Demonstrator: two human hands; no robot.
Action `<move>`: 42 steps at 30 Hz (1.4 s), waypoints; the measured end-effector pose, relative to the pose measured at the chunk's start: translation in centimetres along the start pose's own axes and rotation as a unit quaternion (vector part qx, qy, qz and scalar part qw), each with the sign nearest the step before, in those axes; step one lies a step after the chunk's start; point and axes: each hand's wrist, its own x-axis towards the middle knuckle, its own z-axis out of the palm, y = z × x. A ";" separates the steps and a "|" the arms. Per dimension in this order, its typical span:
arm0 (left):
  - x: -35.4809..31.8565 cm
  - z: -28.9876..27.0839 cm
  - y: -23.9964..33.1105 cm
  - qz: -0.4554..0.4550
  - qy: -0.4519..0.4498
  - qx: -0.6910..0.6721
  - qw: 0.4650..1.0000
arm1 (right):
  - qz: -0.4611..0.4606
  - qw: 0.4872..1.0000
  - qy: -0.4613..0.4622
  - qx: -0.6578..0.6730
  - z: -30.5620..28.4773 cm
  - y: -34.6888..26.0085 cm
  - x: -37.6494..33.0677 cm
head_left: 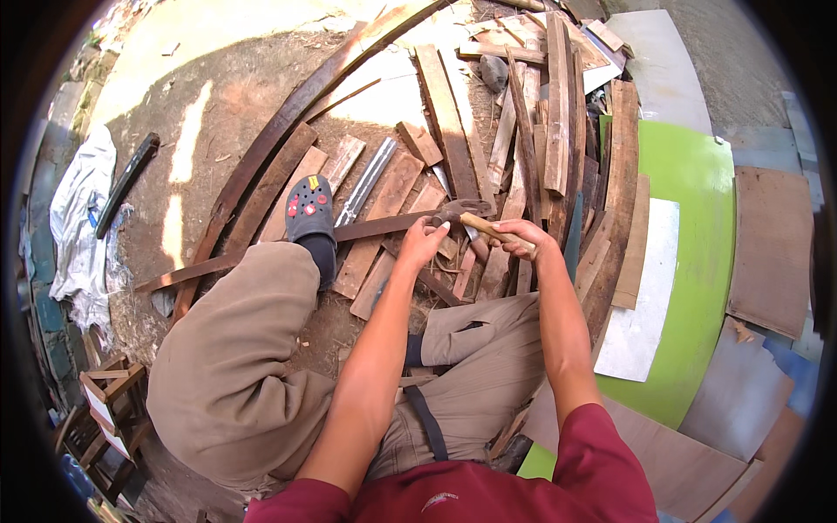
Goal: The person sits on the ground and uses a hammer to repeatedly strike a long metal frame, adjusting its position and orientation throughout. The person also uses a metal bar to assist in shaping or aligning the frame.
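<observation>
My right hand (520, 237) is closed around the pale wooden handle of a hammer (479, 224), whose dark head lies just beyond my left fingertips. My left hand (422, 241) is closed on a long, narrow, dark wooden strip (373, 227), with the thumb up beside the hammer head. Whether a nail sits between those fingers is too small to tell. The strip runs off to the left, passing by my left foot in a dark grey clog (310, 207). Loose boards (381, 209) lie beneath the strip and my hands.
Long timber planks (621, 166) stack up at the right, beside a bright green sheet (702, 192) and a white panel (643, 296). A long curved-looking beam (261, 157) borders the boards on the left. A white sack (85, 218) and a wooden frame (113, 401) sit at far left.
</observation>
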 end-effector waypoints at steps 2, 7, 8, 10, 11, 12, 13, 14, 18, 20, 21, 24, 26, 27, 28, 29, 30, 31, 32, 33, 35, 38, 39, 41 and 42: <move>0.0 0.6 -0.6 0.009 0.022 -0.017 1.000 | 0.016 0.999 -0.026 0.030 -1.2 -0.2 0.4; -1.5 2.0 4.7 0.028 0.017 0.023 0.999 | 0.065 0.992 -0.060 0.094 -6.0 -0.5 -0.1; -1.5 2.1 5.8 0.019 0.018 0.048 0.999 | 0.079 0.990 -0.068 0.097 -6.8 -0.7 -0.2; -0.9 2.2 7.4 0.002 0.024 0.096 0.995 | 0.097 0.986 -0.092 0.097 -7.9 -1.4 -0.2; -0.6 2.4 7.3 -0.006 0.034 0.103 0.994 | 0.110 0.986 -0.094 0.085 -8.1 -1.8 0.0; -0.6 2.5 7.2 -0.013 0.036 0.094 0.995 | 0.123 0.985 -0.095 0.073 -8.3 -2.1 0.1; -0.5 2.8 7.0 -0.013 0.035 0.086 0.996 | 0.127 0.986 -0.075 0.080 -8.3 -2.3 -0.3; -0.7 2.9 7.2 -0.016 0.036 0.080 0.996 | 0.134 0.986 -0.049 0.086 -9.1 -2.1 -0.2; -0.6 3.8 7.7 -0.030 0.011 0.078 0.996 | 0.170 0.985 0.024 0.027 -11.0 -2.4 0.1; -0.9 4.6 7.4 -0.015 0.028 0.070 0.997 | 0.180 0.983 0.045 -0.010 -11.5 -2.9 -0.5; -1.0 4.9 7.2 -0.014 0.025 0.060 0.998 | 0.158 0.986 0.028 -0.045 -12.9 -2.5 0.0; -1.1 5.2 6.7 -0.018 0.055 0.030 0.998 | 0.108 0.971 0.187 -0.103 -10.2 -4.9 0.3; -1.3 6.1 7.0 -0.022 0.071 0.018 0.997 | 0.085 0.972 0.211 -0.060 -10.5 -5.9 -0.7; -1.3 6.7 6.5 -0.021 0.076 0.064 0.995 | 0.068 0.977 0.197 -0.044 -10.9 -5.9 -1.2; -1.2 7.1 5.9 -0.023 0.079 0.058 0.995 | 0.047 0.981 0.184 -0.030 -11.3 -6.3 -1.9; -1.2 7.4 5.2 -0.027 0.088 0.054 0.994 | 0.039 0.980 0.188 -0.053 -9.9 -7.1 -1.9; -1.1 7.7 4.4 -0.032 0.097 0.051 0.993 | 0.031 0.978 0.191 -0.076 -8.4 -7.8 -1.8; -0.7 7.5 3.5 -0.039 0.099 0.012 0.994 | 0.021 0.975 0.196 -0.101 -6.4 -8.6 -1.8; -1.0 7.2 3.5 -0.032 0.117 0.008 0.993 | 0.027 0.979 0.182 -0.094 -5.6 -8.2 -2.0; -1.1 6.7 3.4 -0.032 0.098 0.000 0.995 | 0.034 0.982 0.167 -0.086 -4.8 -7.8 -2.1; -0.2 5.6 2.4 -0.035 0.060 -0.001 0.998 | 0.015 0.977 0.205 -0.062 -3.4 -7.6 -2.7; 0.6 5.4 1.0 -0.075 0.018 -0.028 0.997 | 0.028 0.989 0.142 -0.002 -2.8 -6.5 -3.4; 0.5 5.8 0.6 -0.080 0.023 -0.043 0.996 | 0.035 0.989 0.139 0.025 -2.6 -6.6 -3.5; 0.2 6.6 0.0 -0.087 0.030 -0.071 0.993 | 0.043 0.991 0.106 0.070 -3.5 -5.9 -4.0; 0.3 6.9 -0.3 -0.092 0.025 -0.073 0.993 | 0.046 0.991 0.089 0.092 -3.9 -5.4 -4.3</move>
